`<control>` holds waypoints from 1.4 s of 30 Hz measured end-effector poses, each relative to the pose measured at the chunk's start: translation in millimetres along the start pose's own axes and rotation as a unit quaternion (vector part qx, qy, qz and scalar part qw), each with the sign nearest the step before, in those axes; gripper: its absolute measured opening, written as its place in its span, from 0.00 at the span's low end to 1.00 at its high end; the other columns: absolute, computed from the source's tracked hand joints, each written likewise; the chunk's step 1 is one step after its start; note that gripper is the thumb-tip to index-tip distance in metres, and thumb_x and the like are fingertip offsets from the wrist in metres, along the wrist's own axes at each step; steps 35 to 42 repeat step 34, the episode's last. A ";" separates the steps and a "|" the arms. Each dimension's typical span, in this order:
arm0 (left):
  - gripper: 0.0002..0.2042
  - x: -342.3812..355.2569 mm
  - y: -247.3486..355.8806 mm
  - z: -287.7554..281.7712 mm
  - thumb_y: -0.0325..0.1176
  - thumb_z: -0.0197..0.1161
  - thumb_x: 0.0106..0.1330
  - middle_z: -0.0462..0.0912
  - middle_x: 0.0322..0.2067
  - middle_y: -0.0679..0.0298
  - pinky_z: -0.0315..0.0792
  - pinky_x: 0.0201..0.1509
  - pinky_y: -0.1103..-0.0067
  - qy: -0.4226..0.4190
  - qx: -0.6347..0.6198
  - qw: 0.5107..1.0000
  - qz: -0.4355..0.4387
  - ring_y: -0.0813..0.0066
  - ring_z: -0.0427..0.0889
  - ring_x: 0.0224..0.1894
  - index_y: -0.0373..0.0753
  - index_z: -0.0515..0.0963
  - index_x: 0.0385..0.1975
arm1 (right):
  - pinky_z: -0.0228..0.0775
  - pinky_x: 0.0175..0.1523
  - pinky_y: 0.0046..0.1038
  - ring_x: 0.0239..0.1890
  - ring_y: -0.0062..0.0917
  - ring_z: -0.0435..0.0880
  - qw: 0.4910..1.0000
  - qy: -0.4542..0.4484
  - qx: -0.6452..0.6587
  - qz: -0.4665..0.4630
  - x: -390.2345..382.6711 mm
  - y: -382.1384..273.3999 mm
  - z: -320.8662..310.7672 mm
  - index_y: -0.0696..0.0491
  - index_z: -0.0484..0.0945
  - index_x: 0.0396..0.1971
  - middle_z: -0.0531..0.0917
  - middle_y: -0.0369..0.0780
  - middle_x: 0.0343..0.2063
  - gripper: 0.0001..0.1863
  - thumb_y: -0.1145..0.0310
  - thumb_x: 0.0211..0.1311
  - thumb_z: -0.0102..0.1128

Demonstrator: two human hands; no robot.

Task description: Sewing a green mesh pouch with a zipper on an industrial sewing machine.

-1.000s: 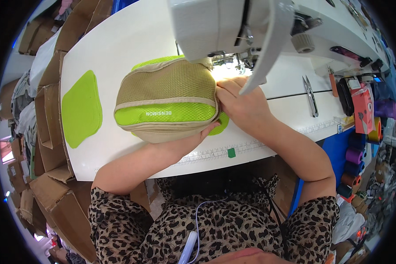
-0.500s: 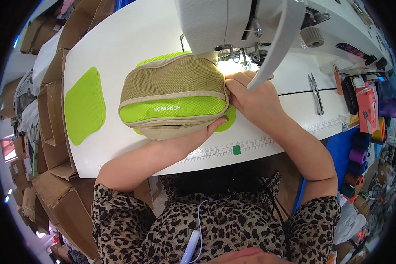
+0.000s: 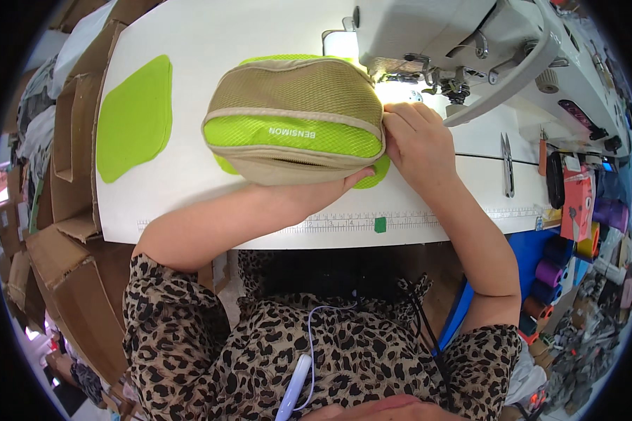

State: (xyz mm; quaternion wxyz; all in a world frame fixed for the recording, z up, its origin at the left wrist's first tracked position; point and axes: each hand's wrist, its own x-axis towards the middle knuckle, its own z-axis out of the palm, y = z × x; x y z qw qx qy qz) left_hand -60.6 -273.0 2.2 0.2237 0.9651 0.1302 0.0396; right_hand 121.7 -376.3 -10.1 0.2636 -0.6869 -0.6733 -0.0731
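A beige and lime-green fabric pouch point(image 3: 288, 98), with mesh on top, a green band and a zipper on its near side, lies at the sewing machine point(image 3: 428, 42). My left hand point(image 3: 323, 193) supports its near side from below, thumb showing and the other fingers hidden under the fabric. At the pouch's right edge, beside the lit needle area, my right hand point(image 3: 423, 144) is closed with the fingertips pinching the fabric. Green fabric also shows beneath the pouch at its far and near edges.
A stack of green fabric pieces point(image 3: 137, 119) lies at the left of the white table point(image 3: 182, 203). Thread snips point(image 3: 507, 165) rest on the right, near a pink box point(image 3: 577, 203). Cardboard boxes point(image 3: 74, 281) line the left side; thread spools point(image 3: 548, 274) stand lower right.
My view has shifted, so the machine and pouch appear farther right. Both hands keep their hold on the pouch, with its right edge still by the needle area.
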 end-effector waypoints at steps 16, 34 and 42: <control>0.17 58.1 -4.8 -62.8 0.25 0.65 0.58 0.82 0.48 0.65 0.77 0.54 0.70 0.036 0.067 0.951 0.299 0.62 0.81 0.53 0.40 0.80 0.48 | 0.75 0.39 0.36 0.31 0.36 0.83 0.989 -0.003 0.127 0.079 -3.2 30.9 -2.5 0.49 0.82 0.35 0.84 0.34 0.31 0.06 0.68 0.57 0.66; 0.27 50.9 20.2 -61.4 0.32 0.71 0.54 0.77 0.52 0.60 0.67 0.63 0.63 0.141 0.223 0.927 0.268 0.57 0.76 0.57 0.51 0.75 0.57 | 0.78 0.44 0.36 0.39 0.38 0.84 0.968 0.085 0.182 0.153 1.5 26.3 16.4 0.49 0.77 0.41 0.86 0.41 0.34 0.13 0.69 0.55 0.68; 0.27 50.9 20.2 -61.4 0.32 0.71 0.54 0.77 0.52 0.60 0.67 0.63 0.63 0.141 0.223 0.927 0.268 0.57 0.76 0.57 0.51 0.75 0.57 | 0.78 0.44 0.36 0.39 0.38 0.84 0.968 0.085 0.182 0.153 1.5 26.3 16.4 0.49 0.77 0.41 0.86 0.41 0.34 0.13 0.69 0.55 0.68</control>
